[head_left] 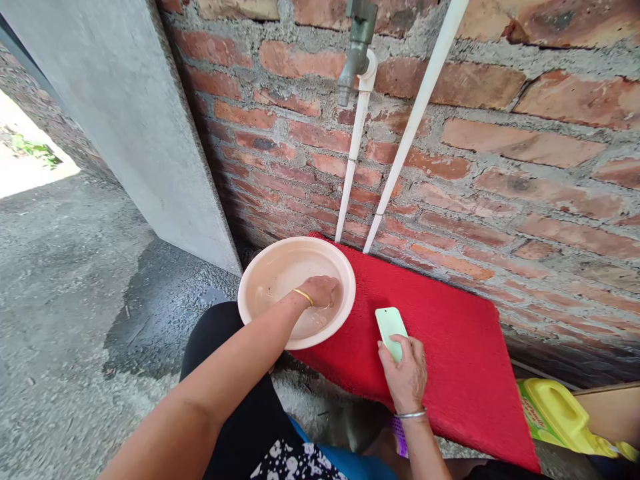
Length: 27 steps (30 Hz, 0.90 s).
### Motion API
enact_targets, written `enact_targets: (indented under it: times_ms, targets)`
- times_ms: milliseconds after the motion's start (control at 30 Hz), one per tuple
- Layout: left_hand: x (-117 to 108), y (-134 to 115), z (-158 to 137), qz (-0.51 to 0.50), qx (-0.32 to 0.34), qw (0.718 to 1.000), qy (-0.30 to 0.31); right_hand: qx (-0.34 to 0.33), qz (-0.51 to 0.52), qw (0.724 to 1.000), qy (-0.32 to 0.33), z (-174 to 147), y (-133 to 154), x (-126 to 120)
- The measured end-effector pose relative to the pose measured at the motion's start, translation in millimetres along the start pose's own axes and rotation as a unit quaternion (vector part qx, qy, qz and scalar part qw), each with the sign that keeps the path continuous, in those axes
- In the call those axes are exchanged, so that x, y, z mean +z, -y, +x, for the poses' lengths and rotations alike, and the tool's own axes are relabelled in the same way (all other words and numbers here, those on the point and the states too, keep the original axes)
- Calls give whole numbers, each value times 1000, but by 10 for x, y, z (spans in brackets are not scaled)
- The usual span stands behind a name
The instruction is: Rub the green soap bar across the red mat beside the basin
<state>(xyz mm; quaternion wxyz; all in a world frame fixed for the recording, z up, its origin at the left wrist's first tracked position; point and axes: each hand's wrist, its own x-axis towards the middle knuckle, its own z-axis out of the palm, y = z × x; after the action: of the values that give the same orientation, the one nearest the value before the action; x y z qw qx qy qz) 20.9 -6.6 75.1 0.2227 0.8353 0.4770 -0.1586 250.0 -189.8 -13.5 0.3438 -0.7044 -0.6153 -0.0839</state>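
Note:
A pale pink plastic basin (249,319) holds some water and stands at the left end of a red-covered slab. My left hand (320,291), with a gold bangle at the wrist, reaches into it near the right wall. Its fingers curl downward, and their tips and anything within them are hidden. My right hand (407,373), wearing a silver bangle, grips a pale green scrub brush (390,325). The brush has a small hole at its far end and rests on the red surface (460,353); its underside is out of sight.
Above the basin, a tap (356,53) and white pipes (415,127) run along the brick wall (500,167). A grey slab (135,113) leans at left beside wet concrete (165,307). A yellow jug (555,410) lies at lower right.

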Motion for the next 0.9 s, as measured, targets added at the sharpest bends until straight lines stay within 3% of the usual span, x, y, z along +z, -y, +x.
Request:
enact_targets:
  times_ms: [500, 667, 900]
  targets:
    - [-16, 39, 28, -48, -8, 999, 6, 26, 26, 999, 23, -10, -36, -8]
    - [-19, 48, 30, -51, -15, 999, 1, 101, 33, 993, 54, 34, -185, -128]
    - [43, 85, 142, -63, -6, 998, -1, 240, -29, 969, 44, 122, -675, -495]
